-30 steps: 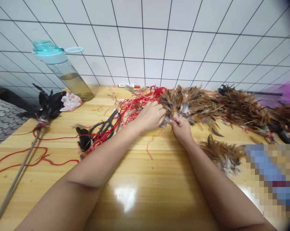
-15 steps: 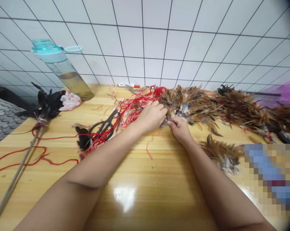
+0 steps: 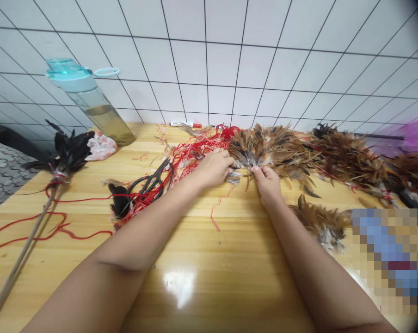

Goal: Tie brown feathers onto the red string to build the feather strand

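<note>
Feather pile, twelve o'clock on the tabletop
Right hand pinches quill ends, prob because they bunch there; left hand curled at the nine o'clock edge, can't tell around what.

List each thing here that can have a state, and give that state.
Clear plastic bottle with light-blue lid: standing, partly filled.
Thin red string: tangled.
Black metal scissors: lying partly under string; open or shut unclear.
Long brown feathers: fanned out.
Bunched black feathers on pale wooden stick: tied.
Soft pinkish-white wad: crumpled.
Slim red-and-white marker: lying flat.
Left bare hand: fingers bent, grip hidden.
Right bare hand: pinching brown feathers' base.
</note>
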Demonstrator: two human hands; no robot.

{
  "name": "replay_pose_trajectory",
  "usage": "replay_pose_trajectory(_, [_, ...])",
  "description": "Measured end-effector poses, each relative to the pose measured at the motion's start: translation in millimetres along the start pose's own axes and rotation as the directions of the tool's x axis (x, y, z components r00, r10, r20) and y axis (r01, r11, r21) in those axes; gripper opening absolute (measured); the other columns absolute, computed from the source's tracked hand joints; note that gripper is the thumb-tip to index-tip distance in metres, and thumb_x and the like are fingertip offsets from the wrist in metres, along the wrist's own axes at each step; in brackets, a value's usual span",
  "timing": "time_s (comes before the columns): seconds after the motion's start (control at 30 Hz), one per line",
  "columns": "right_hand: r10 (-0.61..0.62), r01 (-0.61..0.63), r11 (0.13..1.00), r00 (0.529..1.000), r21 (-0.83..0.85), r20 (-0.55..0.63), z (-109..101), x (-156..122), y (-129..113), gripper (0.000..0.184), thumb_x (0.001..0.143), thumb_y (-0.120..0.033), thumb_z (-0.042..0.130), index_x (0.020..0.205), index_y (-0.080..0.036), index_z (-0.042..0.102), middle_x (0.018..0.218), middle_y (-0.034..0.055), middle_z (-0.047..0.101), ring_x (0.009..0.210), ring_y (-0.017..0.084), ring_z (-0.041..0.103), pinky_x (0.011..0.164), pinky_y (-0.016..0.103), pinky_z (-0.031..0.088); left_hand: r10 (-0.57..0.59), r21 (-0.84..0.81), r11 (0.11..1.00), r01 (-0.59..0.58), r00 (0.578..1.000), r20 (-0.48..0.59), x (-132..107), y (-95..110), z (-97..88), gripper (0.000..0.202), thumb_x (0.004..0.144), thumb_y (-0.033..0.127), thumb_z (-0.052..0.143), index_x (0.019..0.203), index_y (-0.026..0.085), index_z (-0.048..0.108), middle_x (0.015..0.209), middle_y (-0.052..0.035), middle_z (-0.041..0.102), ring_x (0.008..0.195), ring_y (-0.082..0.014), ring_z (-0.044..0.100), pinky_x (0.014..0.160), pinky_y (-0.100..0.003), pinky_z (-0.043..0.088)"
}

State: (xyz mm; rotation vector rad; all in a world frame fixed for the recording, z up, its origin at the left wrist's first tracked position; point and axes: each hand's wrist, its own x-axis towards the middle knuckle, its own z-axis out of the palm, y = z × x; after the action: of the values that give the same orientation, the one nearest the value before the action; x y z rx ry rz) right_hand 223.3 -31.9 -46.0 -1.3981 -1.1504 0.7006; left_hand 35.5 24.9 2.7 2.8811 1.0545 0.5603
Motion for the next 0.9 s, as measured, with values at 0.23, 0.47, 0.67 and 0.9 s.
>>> replay_pose_trajectory(0.23, [-0.02,0.018,0.995,1.0,-0.096,-0.013,3.7,-3.7,-4.4,0.026,0.075,-0.044,0.056,0.066,-0.019,0.056,0.061,-0.002,0.052,0.062,0.014,0.046,0.066,0.029,0.038,0.041,0.023,0.999,-0.042,0.999,0.023,-1.1,6.1,13.9,0.018,0.087,0.023,0.05,0.088,0.016,0.067,0.091,-0.0094,0.06,0.09,-0.0232,0.049,0.08,-0.036,0.041])
replay_pose_trajectory(0.47, [-0.085,0.085,0.972,0.996,-0.221,0.01,1.6,-4.7,-8.9,0.027,0.077,-0.043,0.051,0.066,-0.019,0.058,0.062,-0.0003,0.055,0.064,0.016,0.048,0.067,0.03,0.038,-0.017,-0.117,0.993,0.014,1.0,-0.025,1.2,5.3,1.3,0.015,0.088,0.022,0.046,0.09,0.017,0.06,0.088,-0.0067,0.064,0.084,-0.0198,0.055,0.076,-0.032,0.042])
replay_pose_trajectory(0.67, [-0.071,0.061,0.973,0.997,-0.222,-0.034,1.0,-5.4,-9.9,0.027,0.077,-0.043,0.052,0.067,-0.019,0.059,0.06,-0.0006,0.056,0.063,0.016,0.047,0.066,0.03,0.039,-0.085,-0.29,0.952,0.1,0.994,0.063,0.3,6.1,0.4,0.018,0.087,0.019,0.046,0.099,0.019,0.059,0.086,-0.0017,0.067,0.073,-0.0146,0.058,0.068,-0.025,0.041])
replay_pose_trajectory(0.9, [-0.073,0.065,0.962,0.997,-0.266,-0.019,0.9,-6.3,-10.7,0.028,0.079,-0.044,0.05,0.069,-0.019,0.06,0.061,-0.0004,0.056,0.062,0.015,0.046,0.064,0.029,0.037,-0.049,-0.403,0.913,0.067,0.997,0.053,4.1,5.8,1.5,0.02,0.085,0.015,0.048,0.092,0.018,0.066,0.09,-0.002,0.07,0.082,-0.013,0.061,0.078,-0.024,0.045])
